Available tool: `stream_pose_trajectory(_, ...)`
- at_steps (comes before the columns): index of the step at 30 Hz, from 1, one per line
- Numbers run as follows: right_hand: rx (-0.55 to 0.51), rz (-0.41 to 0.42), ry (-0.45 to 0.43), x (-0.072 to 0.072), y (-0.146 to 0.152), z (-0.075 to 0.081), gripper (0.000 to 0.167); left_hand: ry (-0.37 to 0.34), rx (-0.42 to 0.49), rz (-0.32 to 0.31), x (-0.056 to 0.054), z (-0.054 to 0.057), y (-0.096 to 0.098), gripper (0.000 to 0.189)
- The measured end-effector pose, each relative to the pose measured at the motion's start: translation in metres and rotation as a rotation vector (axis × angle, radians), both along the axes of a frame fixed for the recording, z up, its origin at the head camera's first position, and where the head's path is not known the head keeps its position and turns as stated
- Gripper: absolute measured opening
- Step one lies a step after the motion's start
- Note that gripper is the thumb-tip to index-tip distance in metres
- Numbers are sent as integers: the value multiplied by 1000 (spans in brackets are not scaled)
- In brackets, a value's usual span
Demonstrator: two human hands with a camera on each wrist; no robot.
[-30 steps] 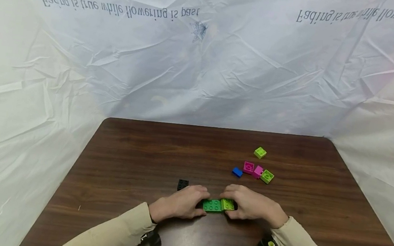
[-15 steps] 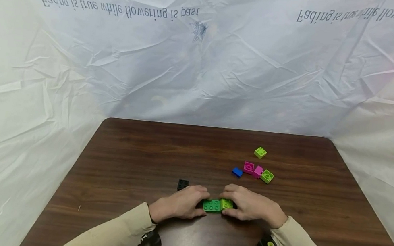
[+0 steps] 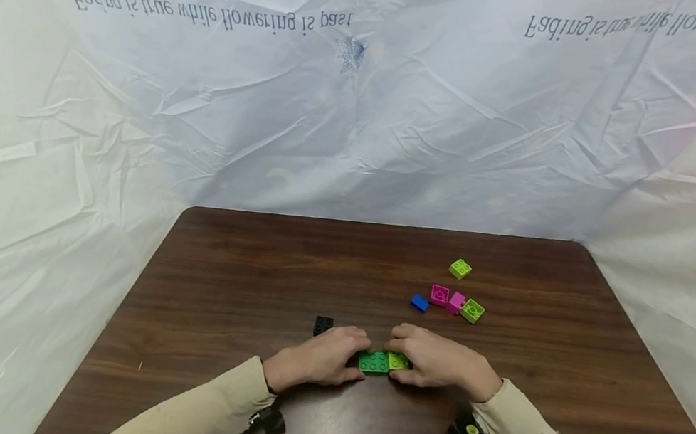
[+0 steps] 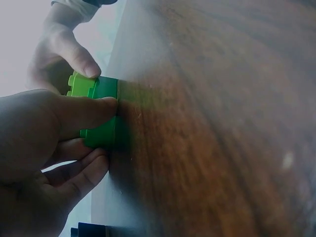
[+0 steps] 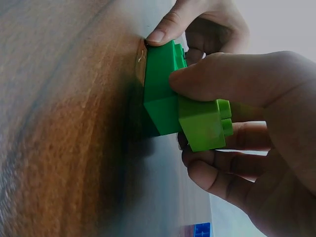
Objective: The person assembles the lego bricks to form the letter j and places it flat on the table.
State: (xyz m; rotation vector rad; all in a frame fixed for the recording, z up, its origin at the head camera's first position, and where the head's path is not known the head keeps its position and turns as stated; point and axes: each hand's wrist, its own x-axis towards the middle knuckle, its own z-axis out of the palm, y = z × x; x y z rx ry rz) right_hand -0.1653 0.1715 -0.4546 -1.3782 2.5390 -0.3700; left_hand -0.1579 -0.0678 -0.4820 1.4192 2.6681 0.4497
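From the head view I look down on the brown tabletop [image 3: 239,269], backed by a creased white sheet [image 3: 358,125] with printed lettering. The left hand [image 3: 320,357] has its grip drawn in to the width of the green block [image 3: 373,363], which lies at the near part of the tabletop, between the two hands. The right hand [image 3: 440,360] has the lime block [image 3: 399,362] in its grip, at the green block's right end. A black brick [image 3: 323,325] sits studs up just beyond the left hand. Past the right hand I see a blue brick [image 3: 419,303], an upturned magenta brick [image 3: 439,295], a pink brick [image 3: 456,303] on its side, and an upturned lime brick [image 3: 472,311], all close together. A far lime brick [image 3: 460,268] lies studs up behind them.

On the left wrist view I have the left thumb along one side of the green block and fingers against the other, its base down at the tabletop. The right thumb shows beyond, by the lime block.

On the right wrist view I see the lime block on top of the green block's end, studs facing away from the tabletop. The right thumb lies across the seam where the two meet, and the fingers curl round the lime block's opposite side.
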Motion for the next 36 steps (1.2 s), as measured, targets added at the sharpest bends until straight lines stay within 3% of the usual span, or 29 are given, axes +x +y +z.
stream_pose_trajectory(36,28,-64,5,0,-7,0,31,-10,-1,6,-1,-1,1,24)
